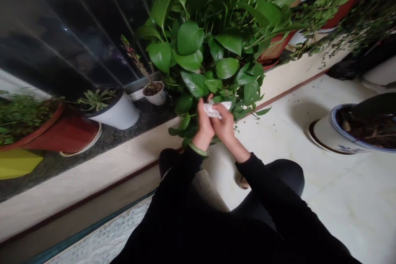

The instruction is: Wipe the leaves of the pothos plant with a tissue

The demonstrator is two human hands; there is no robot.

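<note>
Both hands meet in front of a large leafy green plant [198,49] with broad glossy leaves. Between them is a crumpled white tissue [212,110]. My right hand [224,126] is closed on it, with the thumb bent over the top. My left hand [204,126], with a pale green bangle [198,149] at the wrist, is curled against the tissue from the left; its fingers are partly hidden. Leaves hang just above and behind the fingertips. Whether a leaf lies inside the tissue cannot be made out.
Along the dark stone ledge [113,136] stand a small white pot [156,94], a tilted-looking white pot [119,111] and a reddish-brown pot [71,128]. A blue-rimmed white planter [328,132] sits on the pale floor [278,140] at right. Dark window panes are behind the ledge.
</note>
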